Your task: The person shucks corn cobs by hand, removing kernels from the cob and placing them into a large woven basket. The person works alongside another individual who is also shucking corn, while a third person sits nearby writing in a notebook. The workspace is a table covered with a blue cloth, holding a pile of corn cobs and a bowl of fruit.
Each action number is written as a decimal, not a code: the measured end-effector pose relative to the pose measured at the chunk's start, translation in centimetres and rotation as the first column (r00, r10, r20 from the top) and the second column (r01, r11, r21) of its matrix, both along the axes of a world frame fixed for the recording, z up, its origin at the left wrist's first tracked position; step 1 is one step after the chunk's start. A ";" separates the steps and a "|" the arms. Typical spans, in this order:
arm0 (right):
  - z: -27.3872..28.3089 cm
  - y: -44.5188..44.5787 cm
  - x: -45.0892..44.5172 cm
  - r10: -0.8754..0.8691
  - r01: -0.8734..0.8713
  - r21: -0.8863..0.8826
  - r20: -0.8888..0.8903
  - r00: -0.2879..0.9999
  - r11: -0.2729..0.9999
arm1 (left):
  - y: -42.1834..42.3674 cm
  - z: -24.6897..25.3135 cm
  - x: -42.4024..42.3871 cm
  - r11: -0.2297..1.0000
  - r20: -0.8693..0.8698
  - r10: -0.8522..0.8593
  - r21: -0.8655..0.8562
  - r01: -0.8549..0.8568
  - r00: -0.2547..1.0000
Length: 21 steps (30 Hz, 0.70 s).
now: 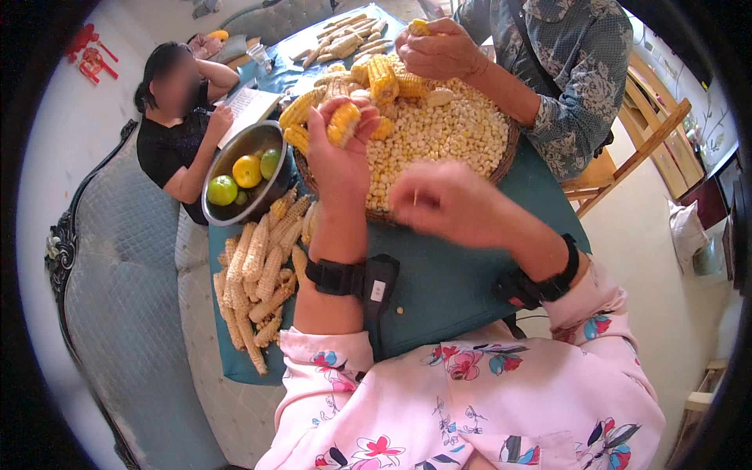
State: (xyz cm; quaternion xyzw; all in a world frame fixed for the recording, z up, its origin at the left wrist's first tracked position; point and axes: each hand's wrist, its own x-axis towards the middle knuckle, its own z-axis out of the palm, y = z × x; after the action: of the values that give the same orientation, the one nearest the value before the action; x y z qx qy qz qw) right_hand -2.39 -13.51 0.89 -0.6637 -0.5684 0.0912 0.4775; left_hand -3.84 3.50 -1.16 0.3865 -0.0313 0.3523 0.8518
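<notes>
My left hand grips a partly shelled yellow corn cob above the near left side of a round woven basket. Loose pale corn kernels fill most of the basket. Several yellow ears of corn lie heaped at its far left side. My right hand is blurred over the near rim, its fingers curled. Whether it holds anything is unclear. Just left of my left forearm, a pile of bare corn cobs rests on the green-covered table.
A metal bowl with green and yellow citrus fruit stands left of the basket. Beyond it a seated person leans over an open notebook. At right, another person's hands hold corn over the basket. More bare cobs lie at the far end.
</notes>
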 end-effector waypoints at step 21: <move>-5.6 -0.7 -3.7 0.139 -0.073 -0.193 0.355 0.924 0.979 | 0.9 -0.9 -2.7 0.934 0.026 -0.250 -0.258 0.248 0.968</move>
State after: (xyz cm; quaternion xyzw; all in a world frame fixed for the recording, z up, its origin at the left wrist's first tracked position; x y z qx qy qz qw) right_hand -6.11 -14.18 -4.71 -0.6769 -0.6724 0.0413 0.2968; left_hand -6.52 4.43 -2.04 0.2661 -0.0308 0.2412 0.9328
